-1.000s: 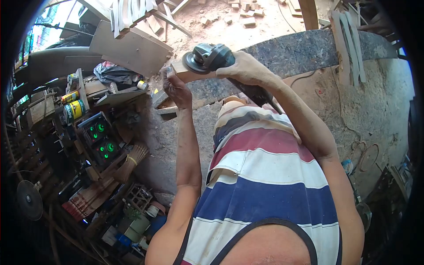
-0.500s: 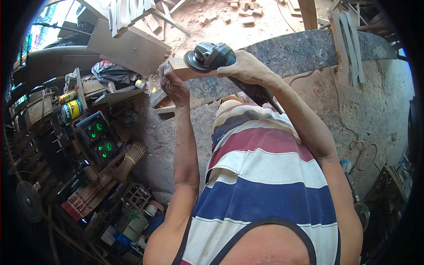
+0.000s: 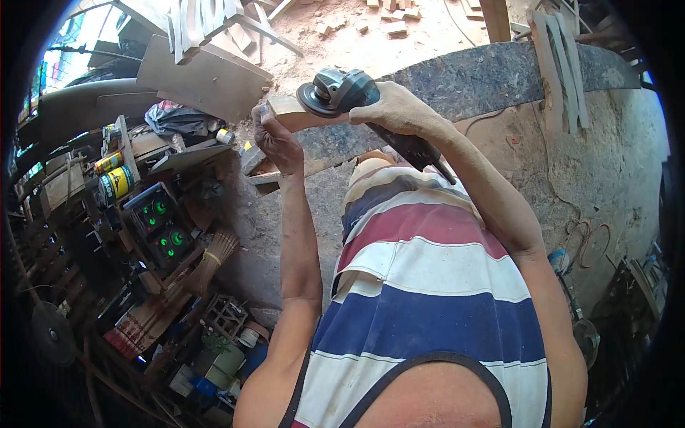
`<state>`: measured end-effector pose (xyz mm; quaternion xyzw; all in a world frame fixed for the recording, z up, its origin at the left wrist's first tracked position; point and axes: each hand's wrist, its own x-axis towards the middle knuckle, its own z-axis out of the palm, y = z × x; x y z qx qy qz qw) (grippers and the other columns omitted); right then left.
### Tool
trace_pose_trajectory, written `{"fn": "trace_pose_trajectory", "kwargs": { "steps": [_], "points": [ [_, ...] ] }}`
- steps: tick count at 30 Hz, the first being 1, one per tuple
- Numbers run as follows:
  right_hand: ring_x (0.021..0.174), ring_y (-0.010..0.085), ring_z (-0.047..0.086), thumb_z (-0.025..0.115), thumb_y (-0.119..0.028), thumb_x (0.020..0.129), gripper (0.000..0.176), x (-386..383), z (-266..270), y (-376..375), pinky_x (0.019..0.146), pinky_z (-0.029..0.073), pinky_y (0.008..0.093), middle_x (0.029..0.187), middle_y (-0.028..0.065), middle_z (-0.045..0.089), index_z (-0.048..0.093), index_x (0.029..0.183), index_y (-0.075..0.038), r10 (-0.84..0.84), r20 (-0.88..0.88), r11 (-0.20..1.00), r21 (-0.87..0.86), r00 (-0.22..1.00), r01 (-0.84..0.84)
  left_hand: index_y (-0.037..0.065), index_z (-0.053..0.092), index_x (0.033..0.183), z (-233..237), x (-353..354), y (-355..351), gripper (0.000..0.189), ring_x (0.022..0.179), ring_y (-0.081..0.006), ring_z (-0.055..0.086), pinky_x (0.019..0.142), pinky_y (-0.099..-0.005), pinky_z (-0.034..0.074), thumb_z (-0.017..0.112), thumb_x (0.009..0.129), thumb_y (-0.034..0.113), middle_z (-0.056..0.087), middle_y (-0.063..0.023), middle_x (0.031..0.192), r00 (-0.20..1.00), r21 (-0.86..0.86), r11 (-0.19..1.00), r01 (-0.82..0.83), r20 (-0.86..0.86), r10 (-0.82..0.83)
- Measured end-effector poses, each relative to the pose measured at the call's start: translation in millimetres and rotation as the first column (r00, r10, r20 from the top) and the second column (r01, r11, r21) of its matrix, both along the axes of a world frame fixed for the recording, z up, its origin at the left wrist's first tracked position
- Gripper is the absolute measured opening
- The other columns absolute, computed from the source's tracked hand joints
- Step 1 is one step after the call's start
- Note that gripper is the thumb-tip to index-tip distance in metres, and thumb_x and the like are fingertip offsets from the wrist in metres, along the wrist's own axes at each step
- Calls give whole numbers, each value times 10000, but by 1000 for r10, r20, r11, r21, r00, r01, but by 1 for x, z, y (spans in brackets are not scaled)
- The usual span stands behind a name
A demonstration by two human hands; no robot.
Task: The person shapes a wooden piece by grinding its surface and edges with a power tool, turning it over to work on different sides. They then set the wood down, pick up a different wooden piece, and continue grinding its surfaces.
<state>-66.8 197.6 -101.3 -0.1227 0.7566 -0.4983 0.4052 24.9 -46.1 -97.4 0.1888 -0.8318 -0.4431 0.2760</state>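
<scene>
My right hand (image 3: 396, 110) is wrapped round the body of a dark angle grinder (image 3: 349, 89). The grinder's disc lies at the top face of a curved piece of wood (image 3: 289, 108); whether it touches cannot be made out. My left hand (image 3: 278, 143) grips the near left end of that wood, thumb up along its end. The grinder's handle slants back toward my striped shirt. The wood's right part is hidden behind the grinder and my right hand.
A long dark bench top (image 3: 471, 82) runs behind the hands, with curved wood strips (image 3: 560, 71) at its right. Cut blocks (image 3: 396, 27) lie on the dusty ground beyond. To the left are a flat board (image 3: 196, 78), a yellow can (image 3: 118, 182) and a green-lit speaker (image 3: 160, 221). A cord hangs at right.
The view has shifted slightly. My left hand and the wood's left end have tilted a little; the grinder stays in nearly the same place over the wood.
</scene>
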Motion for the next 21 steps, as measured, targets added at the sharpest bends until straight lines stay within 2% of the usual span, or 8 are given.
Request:
{"fn": "trace_pose_trajectory", "kwargs": {
  "steps": [5,12,18,19,21],
  "points": [
    [798,301,748,839,-553,732,641,1,-9,7,770,590,416,899,200,797,844,1031,13,-10,-12,999,31,1000,10,0,590,1021,-14,3,-12,472,889,-184,541,834,-347,489,402,1208,391,598,-75,936,1000,-28,1000,-15,20,15],
    [801,355,752,822,-539,747,629,-1,-19,20,816,596,450,901,243,791,832,1033,22,-18,-81,995,99,997,26,-8,597,1044,-4,1,-8,485,888,-189,534,833,-358,487,402,1202,407,591,-94,926,1000,-42,999,17,-6,-18],
    [758,293,709,817,-528,763,599,4,-3,2,756,574,412,841,168,773,804,976,31,-59,62,993,-102,996,65,-9,598,1017,2,-1,0,439,872,-174,520,810,-360,475,406,1198,342,580,-80,901,999,46,998,41,11,-42],
    [744,264,685,829,-535,749,600,3,12,-1,730,563,388,812,142,757,802,969,23,-85,72,983,-154,994,95,-11,597,1009,0,-1,-2,431,868,-173,516,799,-359,469,414,1197,331,581,-76,898,999,34,998,46,1,-46],
    [748,265,693,834,-533,741,617,-2,32,-4,729,569,394,816,154,760,802,979,35,-58,32,987,-149,998,62,-13,597,992,-4,-1,-4,416,859,-169,510,777,-356,458,428,1194,310,581,-68,891,998,12,998,58,-23,-58]
  ]
}}
